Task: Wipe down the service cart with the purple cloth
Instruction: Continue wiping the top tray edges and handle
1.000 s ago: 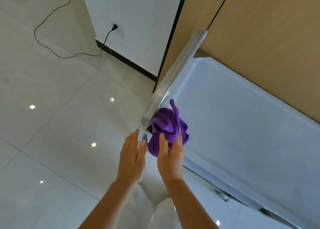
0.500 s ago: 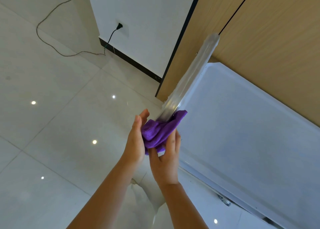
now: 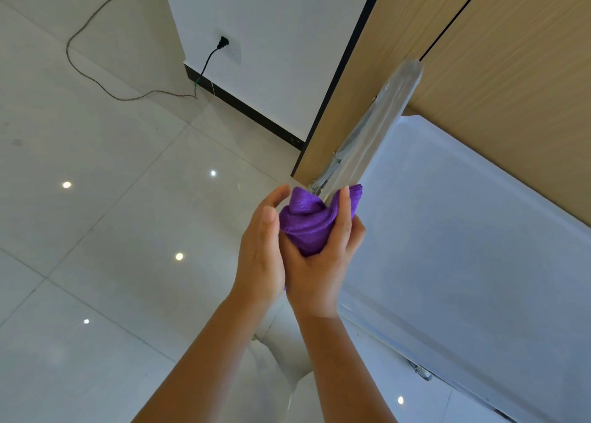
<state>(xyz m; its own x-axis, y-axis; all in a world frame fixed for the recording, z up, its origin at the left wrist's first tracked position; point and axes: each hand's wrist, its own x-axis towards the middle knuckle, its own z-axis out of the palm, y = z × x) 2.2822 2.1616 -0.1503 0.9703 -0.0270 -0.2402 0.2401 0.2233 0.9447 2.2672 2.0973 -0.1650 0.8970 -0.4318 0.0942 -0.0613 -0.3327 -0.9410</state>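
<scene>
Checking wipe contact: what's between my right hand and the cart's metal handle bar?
In the head view, the purple cloth lies bunched between the right hand and the handle bar.

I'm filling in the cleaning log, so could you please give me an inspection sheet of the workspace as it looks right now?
Surface: white cart top with a raised rim, bare where visible.
Job's things: purple cloth bunched around the near end of the cart's metal handle bar.
Clutter: nothing seen.
Hands: left hand cups the cloth from the left with loosely bent fingers; right hand grips the cloth with fingers curled round it.
Cables: black plug in a wall socket, its cord trailing in loops across the floor.
Surroundings: glossy tiled floor with light reflections, white wall with dark skirting, wooden panels behind the cart.
</scene>
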